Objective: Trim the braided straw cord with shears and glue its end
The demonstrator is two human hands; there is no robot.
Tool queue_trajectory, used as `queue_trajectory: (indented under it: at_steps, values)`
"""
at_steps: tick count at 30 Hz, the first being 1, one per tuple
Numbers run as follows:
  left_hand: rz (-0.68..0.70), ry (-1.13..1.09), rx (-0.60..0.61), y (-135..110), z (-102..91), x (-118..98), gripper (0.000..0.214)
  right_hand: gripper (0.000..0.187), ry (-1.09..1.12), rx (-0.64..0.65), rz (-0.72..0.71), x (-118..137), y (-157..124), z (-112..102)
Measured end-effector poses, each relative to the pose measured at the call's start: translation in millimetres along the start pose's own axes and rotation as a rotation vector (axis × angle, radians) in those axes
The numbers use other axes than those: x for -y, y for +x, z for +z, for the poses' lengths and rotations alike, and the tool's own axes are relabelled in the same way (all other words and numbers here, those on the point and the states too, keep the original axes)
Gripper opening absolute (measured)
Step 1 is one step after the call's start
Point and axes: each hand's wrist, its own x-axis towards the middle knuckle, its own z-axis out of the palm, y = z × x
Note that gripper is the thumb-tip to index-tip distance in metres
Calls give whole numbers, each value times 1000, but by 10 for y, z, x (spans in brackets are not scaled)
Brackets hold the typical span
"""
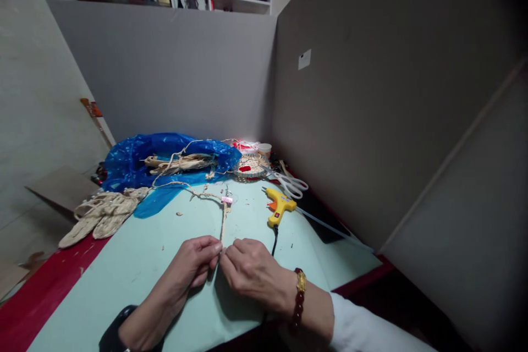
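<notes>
My left hand and my right hand meet near the front of the table. Both have their fingertips pinched on a thin braided straw cord. The cord runs straight away from my fingers to a small pink clip. Beyond the clip, a loose straw strand curves left toward a blue plastic bag. A bundle of dry straw lies in the bag's opening. The cord's end between my fingertips is hidden.
To the right lie a yellow glue gun with a black cable and white-handled scissors. A round woven basket stands at the back. Woven straw sandals rest at the left edge. Grey partitions enclose the pale green tabletop.
</notes>
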Motion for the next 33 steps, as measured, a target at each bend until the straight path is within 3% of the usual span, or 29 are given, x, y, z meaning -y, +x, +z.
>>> queue_trajectory:
  at_steps: [2,4,8,12,16,21,28,33]
  values:
    - [6,-25,4,-8,-19,10,30,18,33,-10,15,-11,-16,-18]
    - [12,-45,-1,0,-33,22,30,11,72,-53,116,-33,-36,-45]
    - [33,-67,-10,14,-36,45,31,23,153,-154,408,-68,-26,-149]
    - [50,-60,-7,-10,-12,42,31,19,210,-143,540,-16,88,-291]
    - [62,-33,-7,-25,-1,21,31,17,296,-55,583,43,214,-319]
    - [87,50,-21,-1,5,37,31,25,524,80,606,-38,264,-100]
    - [179,319,-87,-8,-7,113,29,27,778,97,678,-150,185,74]
    - [303,670,-250,-162,49,15,25,26,860,44,748,-103,174,93]
